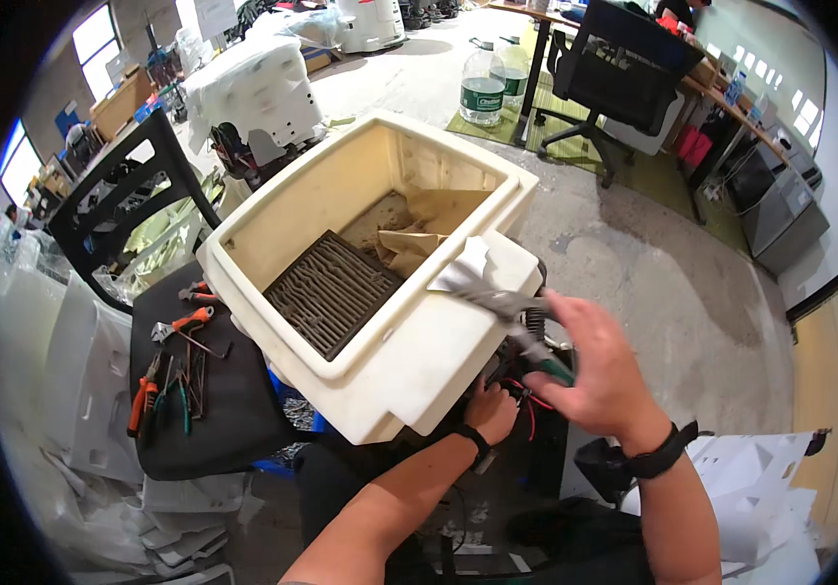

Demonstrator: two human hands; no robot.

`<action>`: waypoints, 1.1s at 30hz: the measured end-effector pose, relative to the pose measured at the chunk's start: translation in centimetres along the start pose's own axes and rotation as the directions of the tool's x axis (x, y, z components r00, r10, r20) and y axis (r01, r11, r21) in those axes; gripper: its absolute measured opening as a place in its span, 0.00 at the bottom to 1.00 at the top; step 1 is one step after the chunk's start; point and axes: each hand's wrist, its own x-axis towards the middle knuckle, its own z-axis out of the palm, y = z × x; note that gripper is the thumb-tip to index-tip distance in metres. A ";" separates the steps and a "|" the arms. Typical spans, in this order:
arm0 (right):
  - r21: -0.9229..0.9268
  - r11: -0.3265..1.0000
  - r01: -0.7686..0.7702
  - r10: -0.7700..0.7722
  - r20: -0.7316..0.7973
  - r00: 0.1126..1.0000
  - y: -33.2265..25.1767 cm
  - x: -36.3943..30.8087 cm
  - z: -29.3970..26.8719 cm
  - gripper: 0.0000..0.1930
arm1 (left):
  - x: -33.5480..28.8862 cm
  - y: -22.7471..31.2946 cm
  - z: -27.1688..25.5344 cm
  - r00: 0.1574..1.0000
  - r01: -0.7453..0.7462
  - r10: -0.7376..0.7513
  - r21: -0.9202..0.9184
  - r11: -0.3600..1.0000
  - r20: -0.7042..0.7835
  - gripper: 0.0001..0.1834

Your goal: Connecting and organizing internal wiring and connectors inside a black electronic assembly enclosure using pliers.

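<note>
My right hand (602,366) is closed round a pair of pliers (509,302) with grey metal jaws and some green on a handle; motion smears them. The jaws point left, over the near right corner of a cream plastic tank (409,356). Below that corner, my left hand (490,413) is closed beside black parts and red wires (533,398). Its fingertips are partly hidden, and what they grip cannot be made out. Inside the tank lie a dark ribbed filter (333,294) and crumpled brown paper (411,249).
At left, a black chair (190,370) carries orange-handled pliers (144,398), an adjustable wrench (182,324) and other hand tools. Blue bins with small metal parts show below the tank. Large water bottles (481,88) and an office chair (624,73) stand beyond. White sheets (746,487) lie at lower right.
</note>
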 end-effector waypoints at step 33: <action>-0.009 0.984 -0.175 0.176 0.017 0.984 15.1 -14.5 9.8 0.10 | 0.9 0.4 -4.9 0.971 -0.079 0.074 0.013 0.997 0.229 0.07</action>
